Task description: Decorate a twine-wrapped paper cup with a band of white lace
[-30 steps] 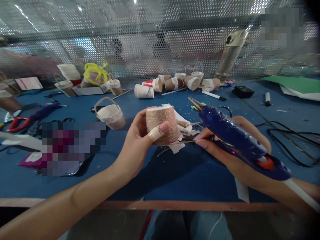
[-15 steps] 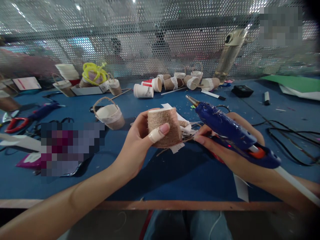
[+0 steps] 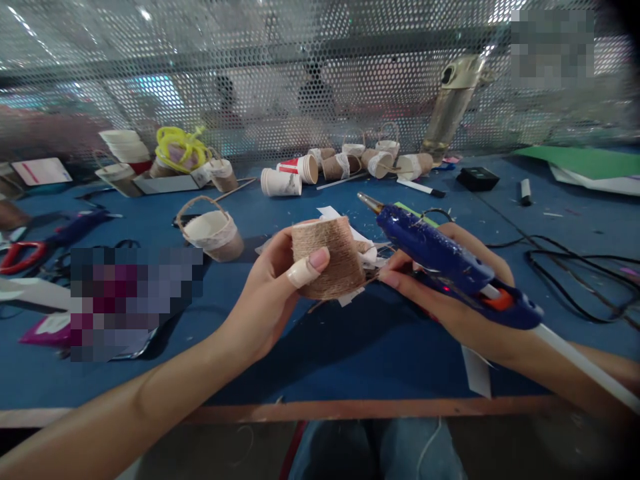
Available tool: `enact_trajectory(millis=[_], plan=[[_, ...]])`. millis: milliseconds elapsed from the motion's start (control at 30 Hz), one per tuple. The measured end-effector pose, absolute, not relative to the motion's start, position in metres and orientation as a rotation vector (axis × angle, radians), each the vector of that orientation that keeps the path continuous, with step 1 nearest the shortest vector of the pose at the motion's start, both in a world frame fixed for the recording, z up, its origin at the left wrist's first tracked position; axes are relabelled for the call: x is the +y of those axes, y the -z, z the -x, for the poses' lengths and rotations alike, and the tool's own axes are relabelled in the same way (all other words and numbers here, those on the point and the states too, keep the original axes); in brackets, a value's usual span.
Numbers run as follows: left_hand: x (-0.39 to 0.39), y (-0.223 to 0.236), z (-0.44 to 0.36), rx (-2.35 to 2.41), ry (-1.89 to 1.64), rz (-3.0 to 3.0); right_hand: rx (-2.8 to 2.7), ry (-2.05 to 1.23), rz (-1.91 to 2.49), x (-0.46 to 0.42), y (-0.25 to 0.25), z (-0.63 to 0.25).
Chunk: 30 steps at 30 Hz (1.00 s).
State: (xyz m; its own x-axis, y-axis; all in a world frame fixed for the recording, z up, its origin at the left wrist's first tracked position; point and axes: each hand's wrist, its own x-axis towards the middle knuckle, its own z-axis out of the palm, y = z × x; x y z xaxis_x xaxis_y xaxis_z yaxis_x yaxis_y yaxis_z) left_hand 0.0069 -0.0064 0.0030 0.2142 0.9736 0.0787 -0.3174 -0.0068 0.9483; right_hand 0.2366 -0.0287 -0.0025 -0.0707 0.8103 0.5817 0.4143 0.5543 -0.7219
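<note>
Jute cup point(image 3: 333, 270) clasped in my left hand point(image 3: 265, 287); right hand point(image 3: 453, 319) holds glue gun point(image 3: 430, 247), pinches twine point(image 3: 372, 276), now nearer cup: wrap seemingly advancing.

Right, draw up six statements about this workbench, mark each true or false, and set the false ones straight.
1. The right hand holds a paintbrush. False: it holds a blue glue gun.
2. The left hand holds a twine-wrapped cup. True.
3. A pale wrap covers part of the left thumb. True.
4. The glue gun's nozzle is pressed against the cup. False: it is apart from the cup, above and to the right of it in the picture.
5. A green sheet lies at the far left. False: it lies at the right.
6. A handled basket stands to the left of the cup. True.
</note>
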Motion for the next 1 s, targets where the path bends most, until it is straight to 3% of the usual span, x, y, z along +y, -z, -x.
enact_trajectory(millis=[1000], plan=[[-0.0065, 0.0007, -0.0074, 0.706, -1.169, -1.106, -1.690, -0.563, 0.965, -0.0266, 0.0102, -0.2365]])
